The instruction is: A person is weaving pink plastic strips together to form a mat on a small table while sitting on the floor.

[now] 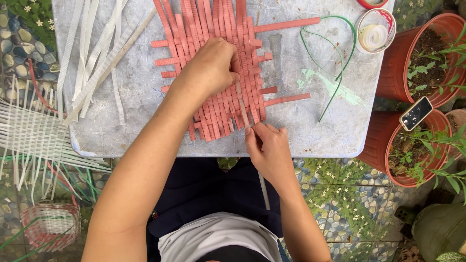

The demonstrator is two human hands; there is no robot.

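Head cam, looking straight down, L to R. Far left: loose bundle of flat white plastic strips [99,46] fanned over the edge of the grey, scuffed plastic table [291,97]; below it, off the table, a half-woven white strip mat [34,133], and near the floor a small red-and-white woven basket [51,225].

Centre: flat woven mat of salmon-pink plastic strips [213,58], loose ends sticking out all round. Left hand [208,68] lies on top of the weave, knuckles up, fingers curled and pressed down on it, tips tucked around a thin pale strip [242,109].

Key relation: that pale strip's long axis runs roughly top-to-bottom, from under the left fingers down toward the body and off the table edge, lower part [263,189] hanging over the lap. Right hand [269,148] is at the near edge of the mat, just below the weave, thumb and fingertips pinching the strip. So the left hand sits on the far end, the right on the near end, both on one line; the right is closer to the free tail.

Right side: green wire loop [335,53], clear tape roll [374,31], two terracotta plant pots [422,63] w/ a phone [416,113] on one rim.

Hidden: left fingertips, and whether the strip passes over or under the pink rows there — can't tell. Mat's far edge is cut off at the top of the frame.
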